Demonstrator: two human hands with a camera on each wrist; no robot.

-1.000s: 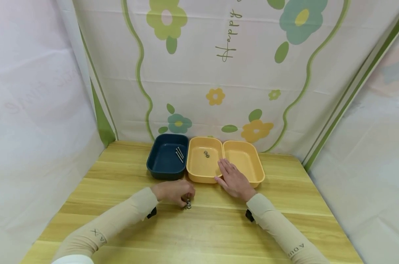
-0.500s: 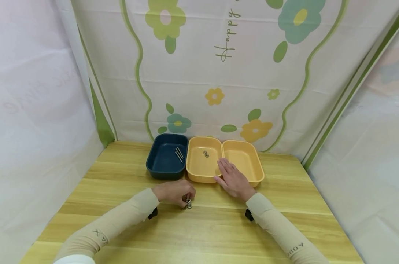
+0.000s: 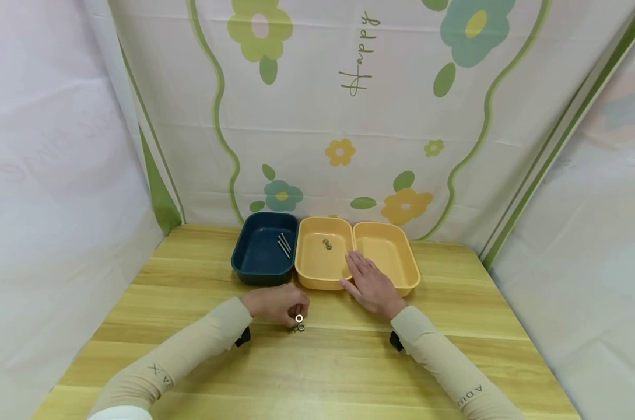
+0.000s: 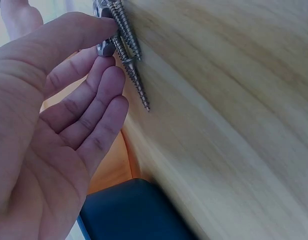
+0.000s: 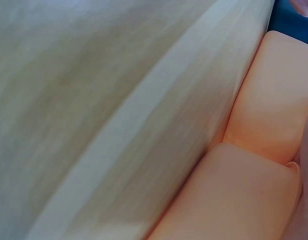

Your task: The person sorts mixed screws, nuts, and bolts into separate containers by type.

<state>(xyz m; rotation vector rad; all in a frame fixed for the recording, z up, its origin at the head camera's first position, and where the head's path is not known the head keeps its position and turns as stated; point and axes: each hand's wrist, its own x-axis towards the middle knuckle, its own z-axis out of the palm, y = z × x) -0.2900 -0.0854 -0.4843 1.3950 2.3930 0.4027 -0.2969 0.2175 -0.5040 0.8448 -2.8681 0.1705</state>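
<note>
My left hand (image 3: 276,304) is low over the table in front of the blue bin, pinching a hex nut (image 4: 105,49) between thumb and fingertips. In the head view, a second nut (image 3: 301,328) shows just below the pinched one. Pointed screws (image 4: 138,82) lie beside the fingertips in the left wrist view, their upper ends partly hidden by the thumb and nut. My right hand (image 3: 372,286) rests with straight fingers across the adjoining rims of the middle yellow bin (image 3: 322,284) and the right yellow bin (image 3: 413,274), holding nothing.
Left of the yellow bins stands the dark blue bin (image 3: 262,279), with several screws (image 3: 284,245) inside. Small nuts (image 3: 327,244) lie in the middle yellow bin. A flower-print cloth (image 3: 307,116) hangs right behind the row, and cloth walls flank the wooden table (image 3: 317,373).
The nut in my left fingers has turned, so its hole now faces the head camera, and it has risen very slightly. My right hand stays in place.
</note>
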